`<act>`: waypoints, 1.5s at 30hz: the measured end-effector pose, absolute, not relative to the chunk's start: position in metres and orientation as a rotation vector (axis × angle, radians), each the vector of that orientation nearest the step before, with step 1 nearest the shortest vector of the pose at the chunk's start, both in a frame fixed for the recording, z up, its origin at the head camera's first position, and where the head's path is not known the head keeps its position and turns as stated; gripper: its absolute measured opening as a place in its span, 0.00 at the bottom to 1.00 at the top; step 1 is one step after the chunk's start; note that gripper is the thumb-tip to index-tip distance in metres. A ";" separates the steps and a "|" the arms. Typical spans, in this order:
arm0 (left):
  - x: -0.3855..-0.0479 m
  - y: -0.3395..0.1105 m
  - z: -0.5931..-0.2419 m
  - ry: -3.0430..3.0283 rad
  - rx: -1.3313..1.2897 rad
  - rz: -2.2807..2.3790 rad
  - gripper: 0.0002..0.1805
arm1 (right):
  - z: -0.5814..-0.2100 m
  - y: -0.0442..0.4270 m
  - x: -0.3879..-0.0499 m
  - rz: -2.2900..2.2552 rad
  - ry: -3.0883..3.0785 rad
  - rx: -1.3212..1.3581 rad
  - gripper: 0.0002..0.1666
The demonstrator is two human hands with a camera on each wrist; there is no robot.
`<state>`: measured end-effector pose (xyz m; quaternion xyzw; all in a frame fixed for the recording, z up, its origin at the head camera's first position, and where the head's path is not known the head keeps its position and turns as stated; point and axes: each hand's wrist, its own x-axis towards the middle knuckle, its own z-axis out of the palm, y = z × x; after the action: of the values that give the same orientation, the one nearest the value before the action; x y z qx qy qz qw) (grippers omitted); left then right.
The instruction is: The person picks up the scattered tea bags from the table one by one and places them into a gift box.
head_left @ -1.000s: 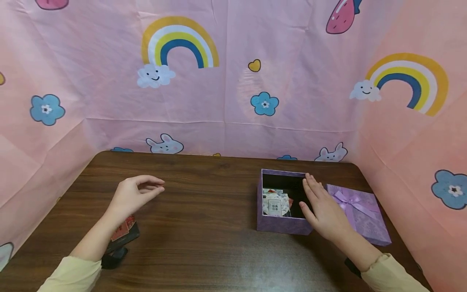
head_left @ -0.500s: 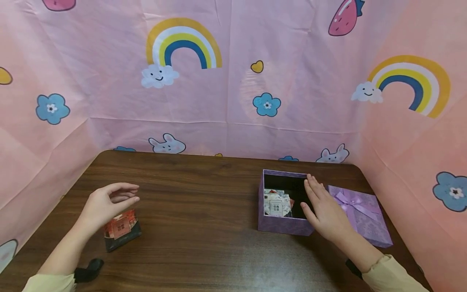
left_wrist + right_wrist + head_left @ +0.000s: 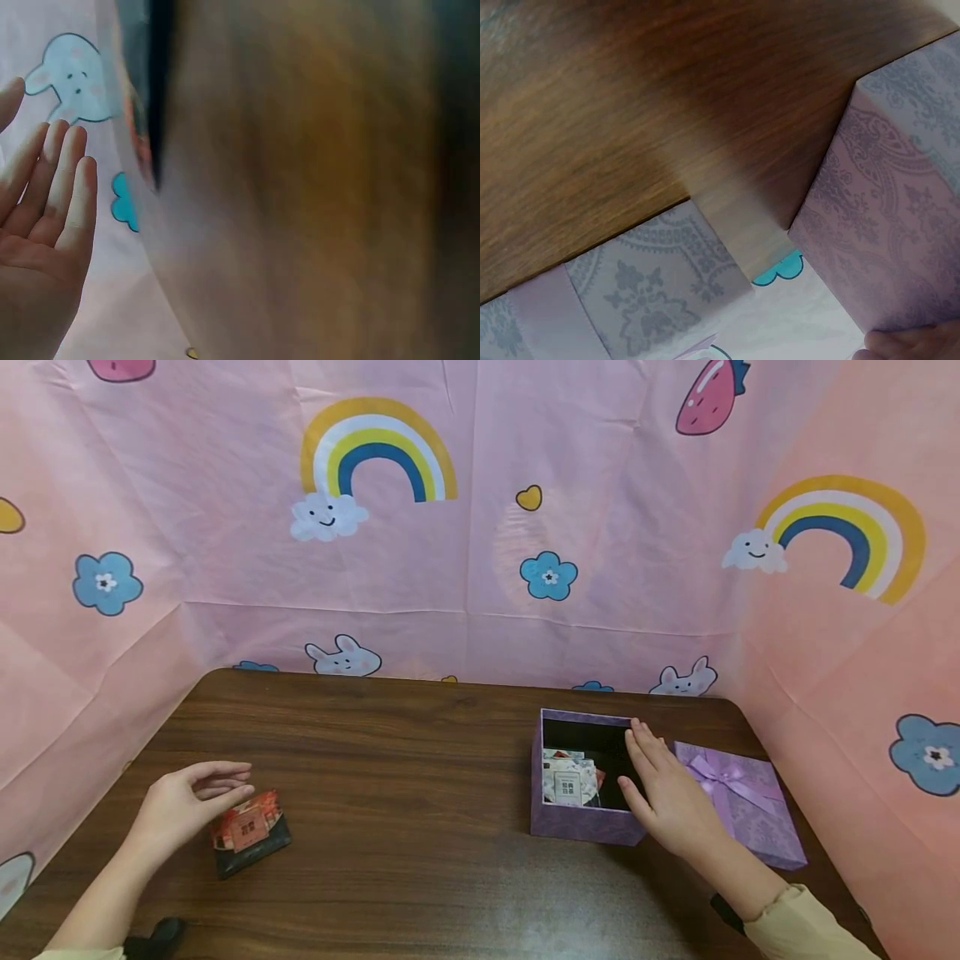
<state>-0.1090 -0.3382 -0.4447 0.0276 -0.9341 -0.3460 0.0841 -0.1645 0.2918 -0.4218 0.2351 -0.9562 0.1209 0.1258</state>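
A purple patterned box (image 3: 587,827) stands without its lid at the right of the table. Several small packets (image 3: 567,783) sit in its left part, the front one pale and printed. My right hand (image 3: 672,802) rests on the box's right rim with straight fingers; the right wrist view catches only fingertips against the box wall (image 3: 900,195). At the left, a red and black packet (image 3: 251,832) lies flat on the table. Just left of it hovers my left hand (image 3: 183,800), fingers loosely bent and holding nothing. The left wrist view shows its palm (image 3: 37,270) and extended fingers.
The purple lid (image 3: 757,810) with a ribbon bow lies right of the box, beside my right forearm. A brown wooden table (image 3: 405,810) spans the scene. Pink printed cloth (image 3: 420,560) hangs behind and at both sides.
My left hand has moved left and down toward the near left, uncovering the red and black packet. My right hand has stayed on the box.
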 end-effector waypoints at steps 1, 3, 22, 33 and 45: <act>-0.109 -0.341 -0.447 -2.788 0.083 -1.041 0.24 | -0.422 0.292 -0.164 0.351 -2.785 0.684 0.41; -0.107 -0.346 -0.450 -2.793 0.089 -1.045 0.25 | -0.422 0.291 -0.164 0.348 -2.786 0.682 0.40; -0.103 -0.367 -0.462 -2.976 -0.140 -0.894 0.35 | -0.420 0.292 -0.165 0.346 -2.801 0.679 0.40; -0.102 -0.367 -0.475 -2.856 -0.354 -0.779 0.43 | -0.422 0.292 -0.163 0.363 -2.820 0.667 0.41; -0.106 -0.362 -0.474 -2.831 -0.432 -0.676 0.41 | -0.421 0.291 -0.164 0.345 -2.795 0.669 0.41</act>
<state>-0.1060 -0.3619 -0.4744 -0.1459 -0.9574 -0.2285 0.0993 -0.1636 0.2910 -0.4214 0.2294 -0.9583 0.1183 0.1230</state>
